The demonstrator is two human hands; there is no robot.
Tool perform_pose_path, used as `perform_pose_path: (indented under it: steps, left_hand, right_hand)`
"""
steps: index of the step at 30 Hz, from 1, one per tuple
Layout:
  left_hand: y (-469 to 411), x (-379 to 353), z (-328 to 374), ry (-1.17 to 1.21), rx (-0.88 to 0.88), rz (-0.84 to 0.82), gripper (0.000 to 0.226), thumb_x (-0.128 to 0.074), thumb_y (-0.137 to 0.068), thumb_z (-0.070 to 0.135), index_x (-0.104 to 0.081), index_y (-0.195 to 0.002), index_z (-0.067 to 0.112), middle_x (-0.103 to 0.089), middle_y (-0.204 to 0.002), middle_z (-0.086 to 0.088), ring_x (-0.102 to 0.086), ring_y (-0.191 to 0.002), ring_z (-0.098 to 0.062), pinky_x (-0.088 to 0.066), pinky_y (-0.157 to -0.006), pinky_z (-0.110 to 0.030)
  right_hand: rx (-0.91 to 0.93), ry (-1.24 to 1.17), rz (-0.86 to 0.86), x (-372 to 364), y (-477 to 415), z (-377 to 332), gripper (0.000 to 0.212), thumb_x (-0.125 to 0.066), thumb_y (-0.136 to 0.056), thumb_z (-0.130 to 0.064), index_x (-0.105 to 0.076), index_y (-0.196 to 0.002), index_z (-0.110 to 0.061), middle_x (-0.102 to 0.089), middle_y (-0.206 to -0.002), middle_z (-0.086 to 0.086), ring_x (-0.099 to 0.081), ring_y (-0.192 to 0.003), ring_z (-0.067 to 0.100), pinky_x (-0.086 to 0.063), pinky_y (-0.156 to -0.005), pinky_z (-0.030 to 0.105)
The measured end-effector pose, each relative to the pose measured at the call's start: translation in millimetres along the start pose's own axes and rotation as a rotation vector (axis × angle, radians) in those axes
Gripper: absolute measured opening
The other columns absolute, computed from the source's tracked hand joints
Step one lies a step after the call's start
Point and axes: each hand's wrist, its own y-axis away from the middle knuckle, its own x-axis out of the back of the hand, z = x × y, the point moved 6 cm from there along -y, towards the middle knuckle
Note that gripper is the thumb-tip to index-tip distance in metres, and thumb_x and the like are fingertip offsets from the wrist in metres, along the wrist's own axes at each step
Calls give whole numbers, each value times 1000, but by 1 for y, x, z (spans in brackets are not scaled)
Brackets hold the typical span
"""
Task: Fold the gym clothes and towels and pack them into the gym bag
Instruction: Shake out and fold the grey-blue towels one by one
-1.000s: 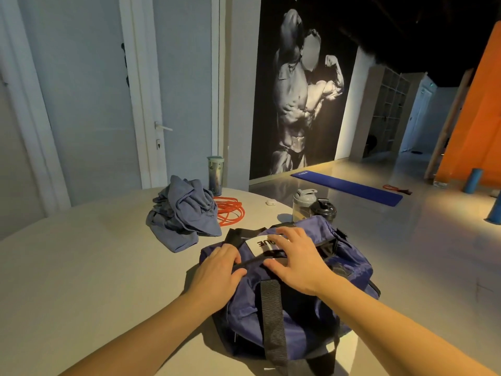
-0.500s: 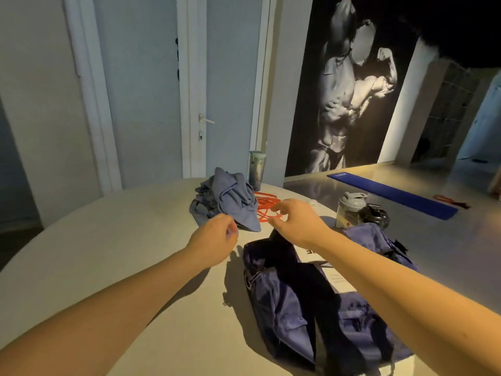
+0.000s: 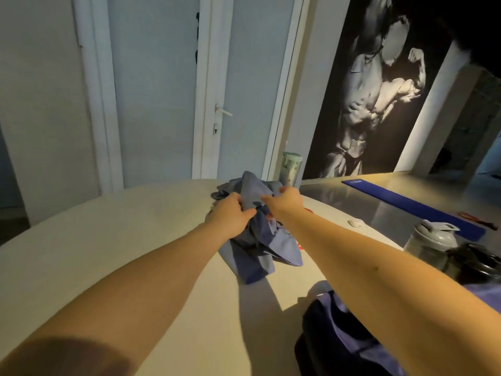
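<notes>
A crumpled blue-grey garment (image 3: 257,248) lies in a heap on the far side of the round white table (image 3: 122,240). My left hand (image 3: 230,215) grips its upper left folds. My right hand (image 3: 284,203) pinches the cloth on the upper right. Both arms reach forward across the table. The purple gym bag (image 3: 347,340) sits at the near right edge, partly hidden under my right forearm.
A green tumbler (image 3: 292,166) stands behind the garment. A grey shaker bottle (image 3: 433,241) and a dark lidded bottle (image 3: 477,264) stand at the right. A bit of orange rope (image 3: 299,246) peeks out from under the cloth. A small white case (image 3: 355,222) lies near the table's edge.
Both hands left the gym bag, reached forward across the table and took hold of the blue-grey garment. The view swung left and up, pushing the bag to the lower right.
</notes>
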Motion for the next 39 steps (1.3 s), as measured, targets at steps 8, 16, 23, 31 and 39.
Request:
perform_pose_path:
  steps: [8,16,23,31,39]
  left_hand:
    - [-35,2,14,66,-1,152,16,-57,-98,26,-68,-86,27,-71,-90,-4,-66,-85,-26,-57,-80,-44]
    - [-10,90,140,322,-246,320,11,-47,-106,18,-57,-101,16,-60,-96,-1,-55,-83,-13,-37,-63,-15]
    - [62,195,233,290,-314,395,12,-40,-108,21,-49,-104,14,-52,-85,6,-52,-82,-14,-38,-71,-27]
    - [190,284,256,68,-295,363,23,-38,-109,24,-52,-115,7,-55,-104,-6,-51,-95,-20,-36,-79,-29]
    - [286,317,173,-148,-164,259,27,-44,-107,28,-61,-116,9,-63,-108,-5,-57,-97,-20,-38,-77,-30]
  right_hand:
    - [8,-213,-48,-9,-35,-4,6,-67,-92,-18,-69,-92,-12,-67,-92,9,-62,-84,21,-58,-85,36]
    - [243,-652,75,107,32,-112,18,-57,-100,-5,-60,-116,3,-66,-109,22,-68,-100,35,-62,-56,33]
    - [376,-739,-39,189,136,-192,14,-58,-99,-5,-60,-112,0,-67,-109,21,-71,-94,29,-64,-70,33]
    - [457,-678,-226,207,259,-228,10,-60,-100,-11,-62,-98,-2,-60,-80,12,-58,-69,18,-53,-62,24]
    - [447,-301,-597,165,327,-189,32,-72,-90,-7,-65,-121,-7,-70,-114,10,-67,-108,25,-59,-90,32]
